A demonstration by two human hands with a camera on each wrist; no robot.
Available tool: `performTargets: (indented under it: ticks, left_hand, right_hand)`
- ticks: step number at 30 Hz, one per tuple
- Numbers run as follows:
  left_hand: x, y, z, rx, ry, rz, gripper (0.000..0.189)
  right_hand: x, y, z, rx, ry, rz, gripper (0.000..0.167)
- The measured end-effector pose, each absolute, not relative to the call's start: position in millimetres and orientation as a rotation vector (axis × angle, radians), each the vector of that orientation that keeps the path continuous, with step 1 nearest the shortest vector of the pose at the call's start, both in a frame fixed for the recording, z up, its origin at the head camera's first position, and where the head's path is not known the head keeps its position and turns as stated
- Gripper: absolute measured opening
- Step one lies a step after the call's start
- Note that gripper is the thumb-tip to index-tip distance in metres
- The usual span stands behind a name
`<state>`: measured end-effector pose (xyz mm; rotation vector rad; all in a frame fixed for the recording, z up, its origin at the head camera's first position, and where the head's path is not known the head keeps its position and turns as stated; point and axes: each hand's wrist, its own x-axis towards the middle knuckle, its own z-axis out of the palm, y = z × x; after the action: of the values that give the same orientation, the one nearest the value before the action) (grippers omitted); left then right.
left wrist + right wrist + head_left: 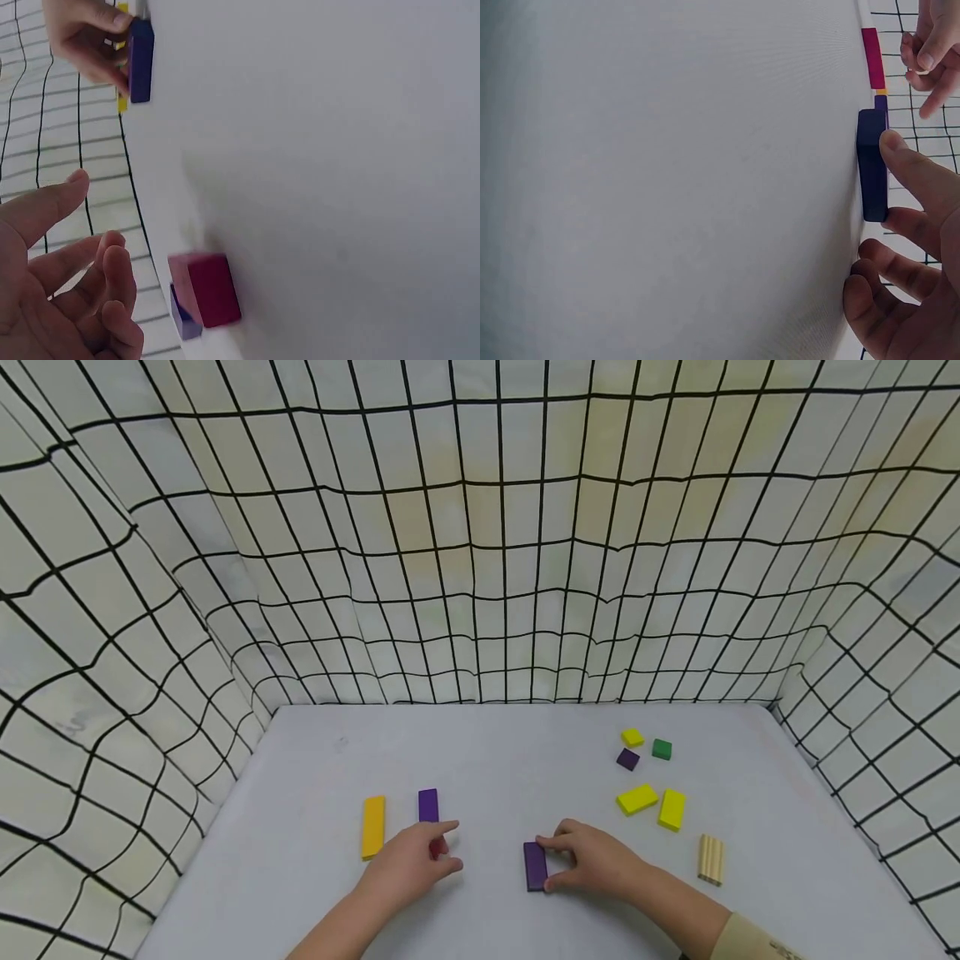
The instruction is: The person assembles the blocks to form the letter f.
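My right hand (592, 860) pinches a dark purple rectangular block (536, 867) by its two ends, thumb at the near end and index finger at the far end. On the white tabletop, the block lies right of centre. My left hand (408, 860) has its fingers loosely spread and holds nothing. Beside and partly under it is a magenta-red block (205, 289), mostly hidden by the fingers in the head view. A purple block (428, 805) lies just beyond that hand, and an orange-yellow block (373, 827) lies to its left.
At the right are two yellow blocks (637, 799), a ribbed pale wooden piece (711, 860), and farther back small yellow (632, 737), green (662, 749) and dark purple (628, 759) blocks. Black netting (502, 568) over white cloth walls the table's back and sides.
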<state>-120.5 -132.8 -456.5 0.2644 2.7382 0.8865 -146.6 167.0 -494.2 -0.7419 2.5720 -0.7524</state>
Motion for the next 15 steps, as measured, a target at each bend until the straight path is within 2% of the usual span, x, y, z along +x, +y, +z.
performTargets:
  ticks: [8, 15]
  left_hand:
    - [-118.9, -161.3, -451.7, 0.091, 2.737, 0.890, 0.051]
    - [-121.2, -172.8, -455.3, 0.080, 2.715, 0.862, 0.052]
  right_hand:
    - [-146.2, 166.2, -493.6, -0.724, 2.564, -0.752, 0.065]
    - [-145.5, 165.9, -491.7, -0.723, 2.569, -0.747, 0.064]
